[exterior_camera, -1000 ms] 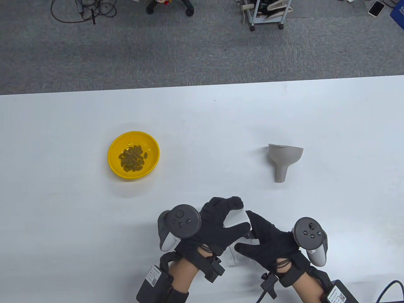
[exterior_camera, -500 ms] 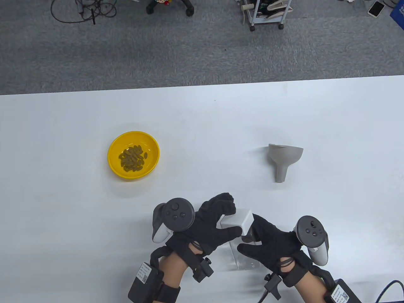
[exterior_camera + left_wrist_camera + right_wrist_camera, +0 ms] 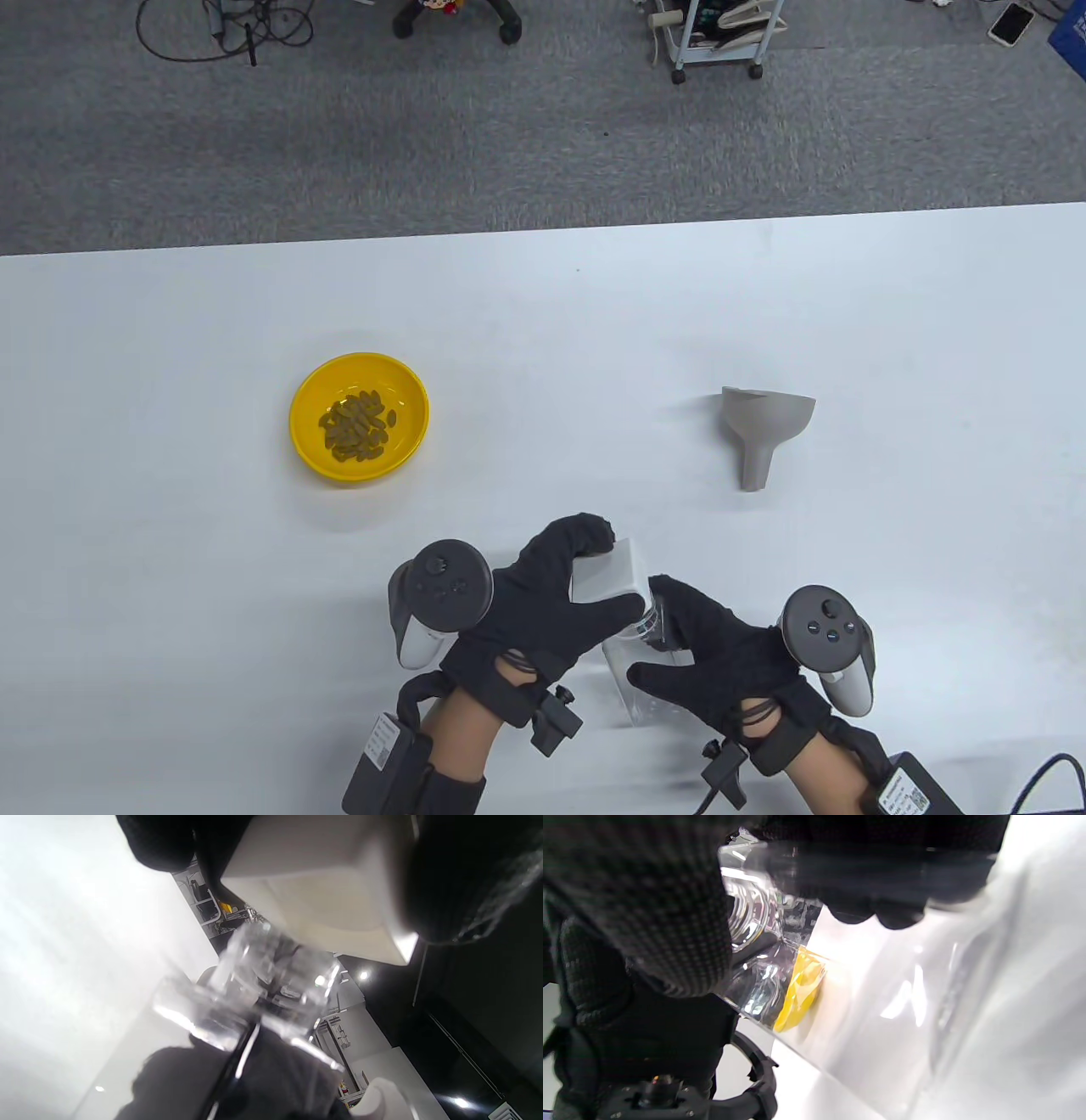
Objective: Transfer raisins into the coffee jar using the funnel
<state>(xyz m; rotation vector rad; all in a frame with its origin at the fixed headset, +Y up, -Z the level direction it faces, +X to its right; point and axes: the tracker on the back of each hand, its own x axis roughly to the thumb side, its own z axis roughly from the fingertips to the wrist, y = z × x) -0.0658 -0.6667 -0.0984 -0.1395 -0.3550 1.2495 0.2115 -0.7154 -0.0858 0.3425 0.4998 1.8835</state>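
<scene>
So we've got the coffee jar [image 3: 632, 679] down at the near edge of the desk [image 3: 543, 323], right between our two hands. It's a clear, square-sided thing, pretty much see-through, so from the table view it's mostly glints and faint edges. Its white, blocky square lid [image 3: 607, 580] is in our left hand [image 3: 543, 607], fingers curled over the far side and thumb along the near side. In the left wrist view the lid [image 3: 322, 891] sits apart from the threaded clear neck [image 3: 263, 984], so it looks to be off the jar.

Our right hand [image 3: 713, 654] grips the jar body from the right, thumb across the near side and fingers up by the neck. The jar leans a bit: its long axis runs from near us up and away, with the mouth end toward the lid and slightly left. Through the clear wall in the right wrist view we can see a yellow smear of the bowl [image 3: 799, 988].

The raisins [image 3: 358, 427], olive-brown little ovals, sit heaped in the yellow bowl [image 3: 314, 399], well apart from the jar, far-left of it. The grey funnel [image 3: 764, 424] lies on its side far-right, wide mouth pointing away and to the right, spout toward us, its long axis running roughly near to far.
</scene>
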